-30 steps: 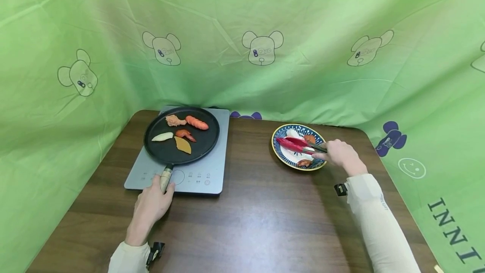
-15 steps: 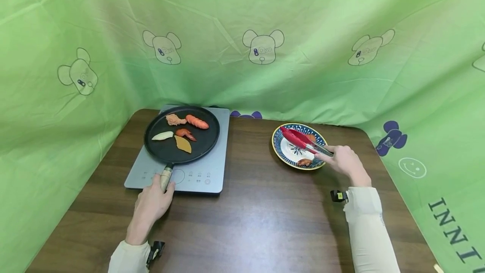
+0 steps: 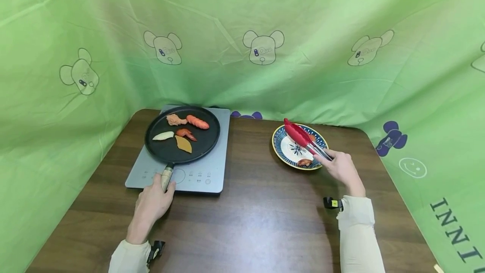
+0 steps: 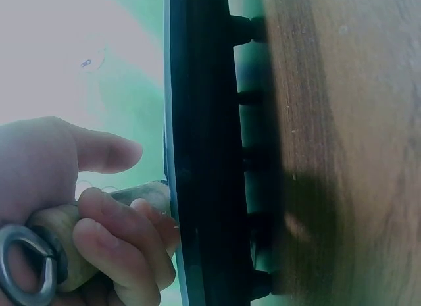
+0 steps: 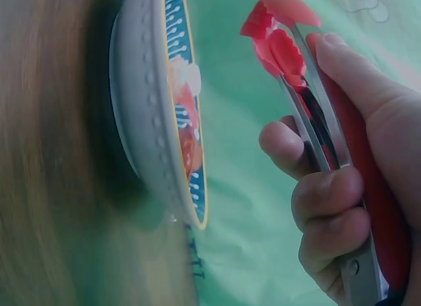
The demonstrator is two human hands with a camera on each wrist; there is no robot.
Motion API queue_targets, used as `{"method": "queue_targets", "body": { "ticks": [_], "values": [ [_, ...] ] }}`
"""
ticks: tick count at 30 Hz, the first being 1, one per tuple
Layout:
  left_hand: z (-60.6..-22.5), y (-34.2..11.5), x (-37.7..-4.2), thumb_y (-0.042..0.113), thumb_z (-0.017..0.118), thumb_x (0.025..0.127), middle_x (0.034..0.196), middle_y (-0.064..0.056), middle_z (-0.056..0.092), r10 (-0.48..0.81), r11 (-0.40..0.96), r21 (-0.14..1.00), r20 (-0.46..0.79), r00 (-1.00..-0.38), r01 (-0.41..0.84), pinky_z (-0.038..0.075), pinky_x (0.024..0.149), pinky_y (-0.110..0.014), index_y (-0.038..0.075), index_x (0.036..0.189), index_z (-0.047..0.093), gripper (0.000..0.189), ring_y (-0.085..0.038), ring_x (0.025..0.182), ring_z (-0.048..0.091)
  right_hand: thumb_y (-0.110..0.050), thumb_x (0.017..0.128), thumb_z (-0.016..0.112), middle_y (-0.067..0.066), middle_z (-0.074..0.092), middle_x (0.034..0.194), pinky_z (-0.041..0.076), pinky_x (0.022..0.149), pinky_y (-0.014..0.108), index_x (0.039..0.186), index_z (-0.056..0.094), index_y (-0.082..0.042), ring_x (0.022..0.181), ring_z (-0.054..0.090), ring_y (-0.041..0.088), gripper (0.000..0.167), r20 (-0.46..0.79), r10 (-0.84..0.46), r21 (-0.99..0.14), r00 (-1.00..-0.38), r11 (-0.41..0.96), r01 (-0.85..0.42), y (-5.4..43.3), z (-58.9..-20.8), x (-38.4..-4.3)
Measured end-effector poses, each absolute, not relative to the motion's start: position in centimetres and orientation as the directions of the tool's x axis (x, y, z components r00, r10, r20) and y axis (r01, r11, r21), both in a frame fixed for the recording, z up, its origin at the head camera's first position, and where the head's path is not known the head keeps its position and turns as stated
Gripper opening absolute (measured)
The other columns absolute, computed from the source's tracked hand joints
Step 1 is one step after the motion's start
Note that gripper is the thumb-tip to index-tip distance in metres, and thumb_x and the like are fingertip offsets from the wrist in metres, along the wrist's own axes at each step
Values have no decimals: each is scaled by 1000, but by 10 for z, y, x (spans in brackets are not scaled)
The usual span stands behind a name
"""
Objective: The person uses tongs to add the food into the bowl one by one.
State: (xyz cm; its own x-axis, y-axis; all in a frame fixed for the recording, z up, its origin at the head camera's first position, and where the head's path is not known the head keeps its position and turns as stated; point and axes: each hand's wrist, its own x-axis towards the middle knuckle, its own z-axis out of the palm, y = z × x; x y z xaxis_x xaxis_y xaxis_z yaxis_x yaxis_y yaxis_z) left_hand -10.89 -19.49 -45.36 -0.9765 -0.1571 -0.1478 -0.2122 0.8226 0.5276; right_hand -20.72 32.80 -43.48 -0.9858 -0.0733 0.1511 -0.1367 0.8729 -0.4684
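At the left, my left hand (image 3: 151,201) grips the handle (image 3: 166,177) of a flat black frying pan (image 3: 204,148). In the left wrist view its fingers curl round the handle (image 4: 72,253), with a metal ring at the end. Several food pieces lie in the pan, among them a drumstick (image 3: 175,120), a sliced sausage (image 3: 198,122) and a chicken wing (image 3: 185,134). My right hand (image 3: 344,169) holds red-tipped tongs (image 3: 299,135) above a blue-patterned plate (image 3: 278,148). Nothing shows between the tong tips. A browned piece (image 3: 304,162) lies on the plate; the tongs partly hide other food there.
The pan sits on a grey induction cooktop (image 3: 216,172) with touch marks along its front. Under everything is a brown wooden table (image 3: 257,214). A green curtain (image 3: 212,79) with mouse-like prints hangs close behind and along both sides.
My right hand has lifted the tongs off the food on the plate and tilted their tips up and away. My left hand and the pan stay put.
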Motion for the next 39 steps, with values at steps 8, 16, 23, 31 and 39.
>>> {"method": "queue_targets", "body": {
  "ticks": [8,16,23,31,39],
  "values": [
    [-454,-194,-109,44,43,96,72,-15,49,-162,819,531,-151,-975,-218,35,46,-37,-6,131,30,62,-26,54,47,-44,90,61,27,64,96,43,74,48,122,60,4,78,56,32,58,198,-95,-476,-976,861,-180,311,-430,-204],
    [-454,-194,-108,43,43,96,73,-16,49,-164,813,539,-152,-975,-221,35,46,-38,-6,131,30,61,-26,54,47,-46,88,62,20,65,86,40,67,39,124,60,0,75,53,30,58,197,-89,-506,-976,844,-180,293,-430,-206],
    [-456,-195,-108,43,43,96,72,-14,48,-168,813,538,-148,-975,-222,35,45,-37,-4,129,31,59,-26,53,47,-45,87,65,24,66,97,42,72,42,126,60,-3,80,54,31,57,207,-122,-511,-971,832,-213,277,-429,-207],
    [-456,-195,-108,42,44,96,72,-14,48,-171,811,538,-160,-972,-231,35,45,-36,-4,130,31,59,-25,53,47,-38,87,68,26,64,105,43,75,45,124,61,-2,78,56,30,52,252,-167,-508,-953,815,-277,265,-431,-208],
    [-454,-194,-108,43,44,96,71,-14,48,-166,810,541,-155,-974,-225,35,45,-37,-4,128,31,59,-25,53,47,-31,84,72,20,62,115,44,82,46,117,66,-2,93,60,32,45,326,-223,-504,-919,781,-368,250,-430,-212]
  ]
}}
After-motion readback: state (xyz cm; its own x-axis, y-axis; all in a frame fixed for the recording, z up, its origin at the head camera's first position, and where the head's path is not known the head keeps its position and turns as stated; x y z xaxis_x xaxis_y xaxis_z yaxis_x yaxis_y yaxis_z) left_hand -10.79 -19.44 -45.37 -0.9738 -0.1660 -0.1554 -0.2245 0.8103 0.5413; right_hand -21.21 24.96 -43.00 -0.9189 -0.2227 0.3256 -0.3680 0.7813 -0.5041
